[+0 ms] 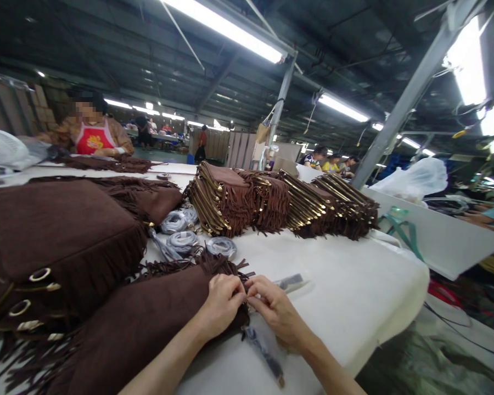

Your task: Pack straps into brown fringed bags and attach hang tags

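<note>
A dark brown fringed suede bag (pixel 148 312) lies on the white-covered table in front of me. At its right end my left hand (pixel 225 299) is closed in a pinch, resting against the bag's edge. My right hand (pixel 274 307) pinches at the same spot, its fingertips meeting those of the left. What sits between the fingertips is small and mostly hidden. Just below them a dark strap in clear plastic wrap (pixel 264 354) trails onto the table. Beyond my right hand lies another plastic-wrapped piece (pixel 291 281).
Larger brown bags with metal eyelets (pixel 61 230) are heaped at left. Coiled grey straps (pixel 221 247) lie behind the bag. Stacked fringed pouches with brass zippers (pixel 271 200) line the table's back. A co-worker in a red apron (pixel 94 138) is across the table. The table edge (pixel 411 307) curves at right.
</note>
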A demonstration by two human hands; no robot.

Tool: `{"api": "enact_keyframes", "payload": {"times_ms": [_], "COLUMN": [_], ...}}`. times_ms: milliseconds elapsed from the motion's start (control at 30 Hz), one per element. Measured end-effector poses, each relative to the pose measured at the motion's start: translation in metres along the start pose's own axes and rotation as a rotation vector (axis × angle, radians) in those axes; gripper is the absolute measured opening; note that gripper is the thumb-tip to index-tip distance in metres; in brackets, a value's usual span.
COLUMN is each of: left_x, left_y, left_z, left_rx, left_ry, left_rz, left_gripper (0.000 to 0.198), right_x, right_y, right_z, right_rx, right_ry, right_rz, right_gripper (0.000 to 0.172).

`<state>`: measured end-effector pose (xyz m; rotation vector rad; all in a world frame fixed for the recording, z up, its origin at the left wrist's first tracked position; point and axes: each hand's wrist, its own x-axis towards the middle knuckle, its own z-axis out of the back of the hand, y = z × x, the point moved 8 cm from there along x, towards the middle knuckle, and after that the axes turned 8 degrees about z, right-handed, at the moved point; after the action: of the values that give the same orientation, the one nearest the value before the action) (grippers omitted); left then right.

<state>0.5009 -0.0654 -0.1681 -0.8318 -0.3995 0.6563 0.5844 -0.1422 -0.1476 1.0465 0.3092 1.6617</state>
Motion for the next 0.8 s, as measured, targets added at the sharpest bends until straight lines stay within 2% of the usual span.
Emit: {"api": "enact_keyframes", "payload": {"times_ms": [100, 167, 333, 467, 633, 800], "left_x": [-0.003, -0.004, -0.003, -0.004, -0.005, -0.007], "left_y": [-0.002, -0.005, -0.009, -0.012, -0.009, -0.006], "left_z": [-0.004, -0.009, -0.012, -0.008, -0.006, -0.006], "left_rx": [0.089, 0.164, 0.327, 0.366, 0.356, 0.319], "left_ry": [0.015, 0.031, -0.003, -0.029, 0.017, 0.03], "left_rz": [-0.018, -0.043, -0.03, -0.015, 0.01, 0.033], "left_gripper": [0.015, 0.017, 0.029, 0.025, 0.021, 0.019], "right_x": [-0.006, -0.012, -0.021, -0.026, -0.025, -0.02], "right_y": [-0.003, -0.008, -0.014, -0.019, -0.023, -0.022], "right_z": [-0.003, -0.002, 0.003, 0.002, 0.001, 0.0], "right_rx": [-0.013, -0.039, -0.039, -0.018, 0.011, 0.032], "right_ry": [0.132, 0.159, 0.038, -0.044, -0.039, 0.029], "right_rz": [0.004, -0.008, 0.013, -0.027, -0.098, -0.208], "right_gripper": [0.015, 0.016, 0.017, 0.016, 0.016, 0.014]}}
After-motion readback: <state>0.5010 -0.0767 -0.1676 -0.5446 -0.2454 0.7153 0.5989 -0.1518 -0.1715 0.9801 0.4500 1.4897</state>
